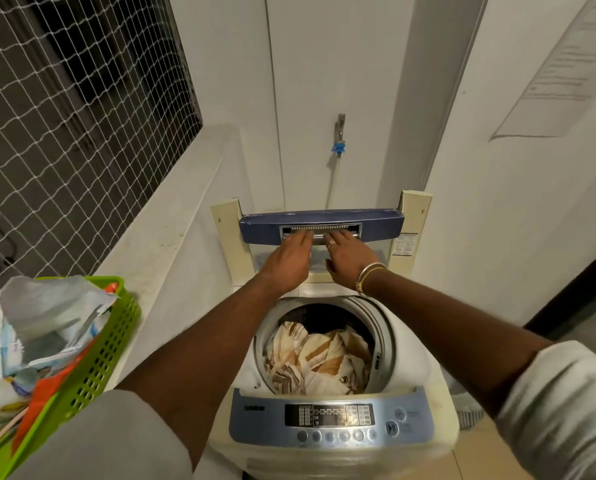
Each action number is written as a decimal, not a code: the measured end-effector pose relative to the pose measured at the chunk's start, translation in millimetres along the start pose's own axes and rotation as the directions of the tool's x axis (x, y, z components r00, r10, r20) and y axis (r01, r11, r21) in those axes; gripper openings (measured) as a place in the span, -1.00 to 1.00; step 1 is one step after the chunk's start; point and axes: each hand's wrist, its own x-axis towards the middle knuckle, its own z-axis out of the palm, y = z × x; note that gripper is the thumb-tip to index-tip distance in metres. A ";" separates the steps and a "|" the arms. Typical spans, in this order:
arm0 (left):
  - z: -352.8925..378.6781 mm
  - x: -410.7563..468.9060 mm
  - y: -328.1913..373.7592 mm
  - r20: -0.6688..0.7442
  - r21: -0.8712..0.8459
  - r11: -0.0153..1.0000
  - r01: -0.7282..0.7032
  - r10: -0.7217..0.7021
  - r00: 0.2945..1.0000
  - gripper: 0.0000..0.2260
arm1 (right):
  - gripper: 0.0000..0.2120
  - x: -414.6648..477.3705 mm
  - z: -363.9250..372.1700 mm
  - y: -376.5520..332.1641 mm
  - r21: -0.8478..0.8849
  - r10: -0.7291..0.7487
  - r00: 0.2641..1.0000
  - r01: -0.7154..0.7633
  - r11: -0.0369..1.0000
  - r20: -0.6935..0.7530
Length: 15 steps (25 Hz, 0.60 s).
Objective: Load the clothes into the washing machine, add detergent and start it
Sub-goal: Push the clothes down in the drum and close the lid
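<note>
A top-loading washing machine (pixel 424 372) stands below me with its lid (pixel 376 223) folded upright at the back. Brown and cream striped clothes (pixel 319 360) lie in the drum. Both arms reach over the drum to the lid. My left hand (pixel 287 259) and my right hand (pixel 350 259) lie side by side with their fingertips in the lid's silver handle recess (pixel 320 227). The control panel (pixel 329 419) with its buttons faces me at the front.
A green plastic basket (pixel 99 355) with detergent pouches and bags sits on the ledge at my left. A tap with a blue hose connector (pixel 339 142) hangs on the wall behind the machine. Netting covers the window at left. White walls close in on the right.
</note>
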 end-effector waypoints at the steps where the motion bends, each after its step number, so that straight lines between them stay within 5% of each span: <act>1: 3.1 3.7 -1.7 0.018 0.035 0.999 -0.002 0.002 1.000 -0.42 | -0.46 4.4 3.8 0.0 -0.001 0.006 1.000 -0.006 1.000 0.008; 15: -1.1 18.9 2.1 0.055 0.087 0.994 0.064 -0.069 0.996 -0.71 | -0.68 13.0 -1.4 2.8 0.022 0.050 0.999 -0.051 0.998 0.018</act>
